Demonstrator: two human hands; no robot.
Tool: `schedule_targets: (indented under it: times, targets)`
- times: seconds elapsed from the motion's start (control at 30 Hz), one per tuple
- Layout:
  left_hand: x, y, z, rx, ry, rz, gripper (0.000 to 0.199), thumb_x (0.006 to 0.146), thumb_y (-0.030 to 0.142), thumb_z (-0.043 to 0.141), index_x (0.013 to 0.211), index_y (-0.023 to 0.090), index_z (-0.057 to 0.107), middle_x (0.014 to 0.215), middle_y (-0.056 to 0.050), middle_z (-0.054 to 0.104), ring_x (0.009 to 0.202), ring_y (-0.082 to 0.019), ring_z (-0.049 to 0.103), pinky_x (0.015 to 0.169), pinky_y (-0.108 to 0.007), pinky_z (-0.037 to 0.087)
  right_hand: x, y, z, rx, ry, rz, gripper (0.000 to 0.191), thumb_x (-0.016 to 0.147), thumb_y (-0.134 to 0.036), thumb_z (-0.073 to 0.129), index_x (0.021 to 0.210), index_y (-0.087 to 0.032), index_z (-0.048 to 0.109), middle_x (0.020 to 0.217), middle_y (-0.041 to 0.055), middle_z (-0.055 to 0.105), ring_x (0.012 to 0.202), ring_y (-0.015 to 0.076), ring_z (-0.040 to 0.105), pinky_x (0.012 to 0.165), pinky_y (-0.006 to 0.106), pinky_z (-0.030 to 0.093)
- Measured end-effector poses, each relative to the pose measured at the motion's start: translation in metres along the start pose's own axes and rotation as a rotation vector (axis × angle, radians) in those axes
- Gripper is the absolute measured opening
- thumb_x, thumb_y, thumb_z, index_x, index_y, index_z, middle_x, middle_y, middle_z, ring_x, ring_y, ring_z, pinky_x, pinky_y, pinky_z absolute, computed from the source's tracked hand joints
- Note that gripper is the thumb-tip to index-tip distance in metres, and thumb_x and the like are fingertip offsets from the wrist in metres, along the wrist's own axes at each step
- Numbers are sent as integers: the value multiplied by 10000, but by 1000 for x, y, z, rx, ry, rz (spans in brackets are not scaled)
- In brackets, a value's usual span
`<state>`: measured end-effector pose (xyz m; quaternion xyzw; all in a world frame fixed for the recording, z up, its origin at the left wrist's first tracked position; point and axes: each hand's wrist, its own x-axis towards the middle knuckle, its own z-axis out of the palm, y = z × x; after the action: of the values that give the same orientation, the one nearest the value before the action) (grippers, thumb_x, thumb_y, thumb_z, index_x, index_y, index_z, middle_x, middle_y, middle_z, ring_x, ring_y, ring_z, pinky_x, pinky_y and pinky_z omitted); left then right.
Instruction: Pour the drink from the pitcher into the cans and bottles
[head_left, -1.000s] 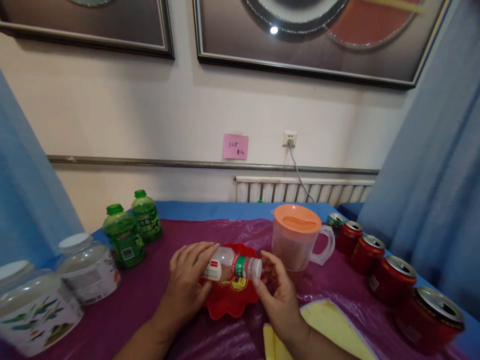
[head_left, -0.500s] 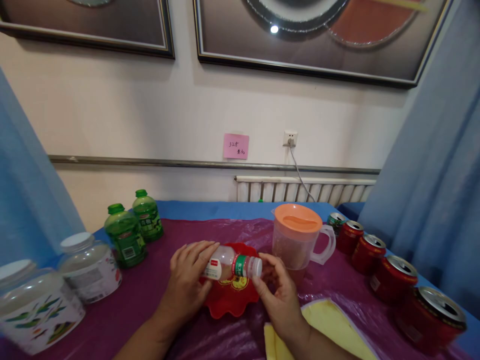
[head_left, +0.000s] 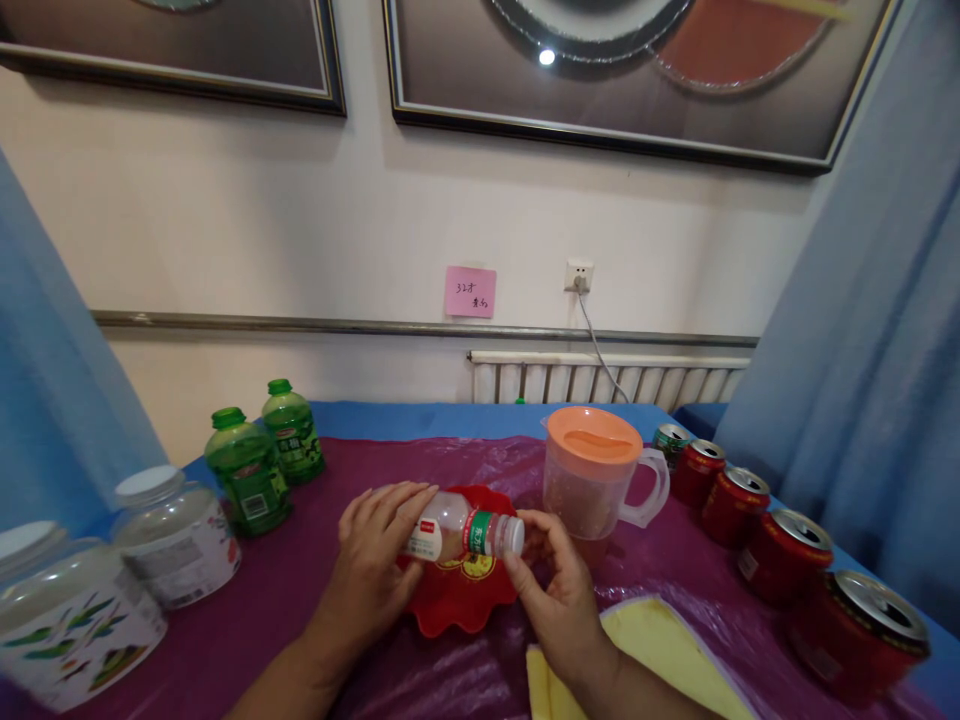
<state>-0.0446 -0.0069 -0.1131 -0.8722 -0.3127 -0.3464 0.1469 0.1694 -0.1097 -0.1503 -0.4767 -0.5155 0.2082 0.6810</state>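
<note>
A clear plastic bottle (head_left: pixel 450 528) with a green, red and white label lies sideways in the air, its white cap (head_left: pixel 513 535) pointing right. My left hand (head_left: pixel 379 560) is wrapped around the bottle's base end. At the cap, my right hand (head_left: pixel 559 590) curls its thumb and fingers about the end; the far fingertips are partly hidden. Beneath the bottle is a red scalloped plate (head_left: pixel 454 610) with yellow decoration. A folded yellow cloth (head_left: pixel 660 640) lies by my right forearm.
A lidded plastic pitcher (head_left: pixel 589 490) stands behind my right hand. Several cans (head_left: pixel 791 555) line the right side. To the left are two green bottles (head_left: pixel 251 480) and two white-lidded jars (head_left: pixel 180 545). Purple plastic sheeting (head_left: pixel 420 460) covers the blue table.
The view has shifted very slightly. Both hands and the bottle keep nearly the same position.
</note>
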Motion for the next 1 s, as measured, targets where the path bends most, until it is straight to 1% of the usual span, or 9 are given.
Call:
schedule_targets:
  times: [0.07,0.2,0.37,0.43,0.53,0.6,0.8,0.9,1.0]
  targets:
    - [0,0,0,1,5,-1,626,770,161,551,1388,258,531,1306,-88,650,1213,-303,555,1102,-504,304,-1,0,-1,-8,-1,-12,356,889,-293,673,1232,-234,596,1026,42,670,845,177,627,750,278,519]
    - [0,2,-1,1,12,-6,618,778,154,541,1388,250,530,1309,-95,646,1215,-305,552,1102,-509,302,-1,2,-2,7,-16,-20,383,886,-306,687,1251,-243,588,1095,54,672,930,198,642,805,300,525]
    - [1,5,-4,6,12,9,620,781,135,535,1389,255,517,1309,-95,642,1223,-299,540,1107,-506,293,1,6,-4,22,-5,18,435,878,-359,714,1273,-228,588,1052,58,690,854,189,655,754,291,545]
    - [2,7,-4,7,10,12,611,791,127,529,1387,258,513,1310,-94,641,1227,-294,534,1110,-506,287,1,6,-5,10,-5,21,407,875,-369,718,1239,-221,612,1045,57,691,860,189,655,756,285,542]
    - [2,7,-5,6,9,15,603,805,124,522,1392,261,510,1308,-93,644,1231,-291,534,1111,-503,285,1,5,-4,-15,-28,14,315,877,-357,707,1155,-217,655,1021,50,683,854,187,649,736,274,526]
    - [2,7,-5,3,17,13,596,810,127,520,1391,262,514,1304,-92,647,1231,-290,537,1110,-500,290,1,4,-3,-28,-24,7,292,879,-330,697,1147,-220,661,1025,49,671,859,186,641,735,272,516]
    - [0,5,-2,9,36,13,584,812,142,519,1382,268,523,1337,-94,631,1248,-296,536,1110,-502,296,-1,-1,-1,-30,-6,-26,303,883,-275,676,1181,-235,641,1101,60,641,930,198,635,773,285,512]
    - [0,4,-1,15,43,10,580,822,150,516,1390,267,513,1348,-97,624,1256,-295,538,1112,-498,302,-1,-1,-1,-23,14,-42,315,886,-274,676,1196,-242,637,1145,67,631,991,209,628,822,301,514]
    - [1,4,0,14,52,5,594,824,154,510,1409,254,485,1357,-108,612,1268,-302,528,1110,-508,303,-1,1,-3,16,24,-34,378,908,-296,664,1279,-255,603,1221,78,618,1050,216,627,884,326,515]
